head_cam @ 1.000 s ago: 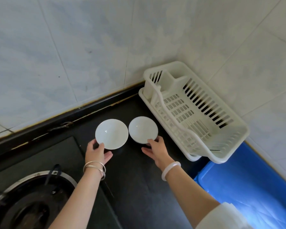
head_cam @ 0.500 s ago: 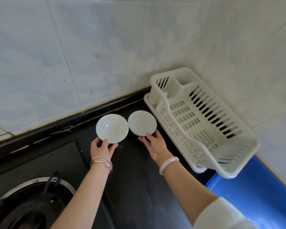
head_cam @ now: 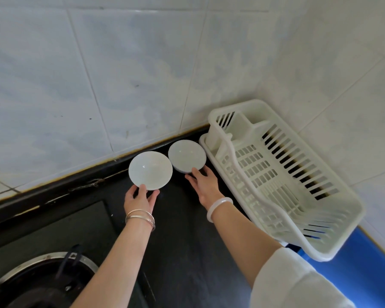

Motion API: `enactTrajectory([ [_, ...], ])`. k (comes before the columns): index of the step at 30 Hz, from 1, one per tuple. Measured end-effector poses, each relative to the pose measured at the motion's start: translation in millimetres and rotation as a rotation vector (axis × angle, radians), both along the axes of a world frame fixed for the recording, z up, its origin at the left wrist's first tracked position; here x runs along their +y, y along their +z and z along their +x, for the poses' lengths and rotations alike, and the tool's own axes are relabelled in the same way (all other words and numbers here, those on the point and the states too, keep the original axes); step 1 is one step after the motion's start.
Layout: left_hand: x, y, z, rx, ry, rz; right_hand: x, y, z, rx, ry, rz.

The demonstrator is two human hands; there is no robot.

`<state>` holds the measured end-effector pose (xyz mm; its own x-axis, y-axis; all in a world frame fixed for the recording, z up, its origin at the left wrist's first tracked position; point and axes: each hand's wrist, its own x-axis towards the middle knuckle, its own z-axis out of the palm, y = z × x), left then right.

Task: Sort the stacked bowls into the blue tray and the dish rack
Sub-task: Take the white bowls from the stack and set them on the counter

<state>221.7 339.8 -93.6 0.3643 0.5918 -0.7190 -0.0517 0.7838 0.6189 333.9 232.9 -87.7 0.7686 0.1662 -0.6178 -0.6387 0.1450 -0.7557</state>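
Two white bowls sit side by side on the black table, just left of the dish rack (head_cam: 282, 181); the left bowl (head_cam: 150, 170) is pinched at its near rim by the left hand (head_cam: 140, 197), thumb over the edge and fingers beneath, and looks tilted up; the right bowl (head_cam: 187, 156), almost touching the rack, has the right hand (head_cam: 206, 185) laid against its near side, a loose grip not clearly closed; the blue tray (head_cam: 365, 270) lies on the near side of the rack, partly under it. The bowls look glazed, stiff, light, slippery and breakable; a rim pinch suits them, with fingers supporting underneath.
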Motion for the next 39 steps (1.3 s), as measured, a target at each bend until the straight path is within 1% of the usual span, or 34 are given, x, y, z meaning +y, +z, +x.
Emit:
enactTrajectory([
  [7,-1.3,-0.9,2.7,0.026,0.014,-0.011,2.0,1.7,3.3,-0.016,0.079,-0.126],
  [9,-1.6,-3.5,4.2,0.079,0.013,0.052,0.9,1.7,2.7,-0.027,0.103,-0.138],
  [11,-1.2,-5.7,6.0,0.137,-0.006,0.163,0.9,2.4,1.6,-0.036,0.105,-0.132],
  [15,-0.2,-8.9,5.0,0.151,-0.028,0.280,1.5,6.6,-2.2,-0.036,0.098,-0.122],
  [18,-1.5,-10.3,-1.5,0.154,-0.089,0.357,-3.0,13.9,-7.3,-0.020,0.166,-0.125],
  [21,-8.1,-8.3,-12.1,0.198,-0.217,0.455,-15.9,26.0,-14.1,-0.045,0.240,-0.173],
  [24,-23.6,-2.3,-29.2,0.251,-0.401,0.544,-40.9,42.2,-29.7,-0.090,0.282,-0.186],
  [28,-64.4,15.0,-58.6,0.240,-0.658,0.663,-93.1,66.3,-66.9,-0.142,0.337,-0.229],
  [33,-136.2,41.5,-95.2,0.188,-0.989,0.809,-181.5,90.1,-124.4,-0.246,0.389,-0.440],
  [39,-236.7,59.3,-138.7,0.107,-1.325,0.907,-302.5,97.9,-211.2,-0.355,0.314,-0.716],
])
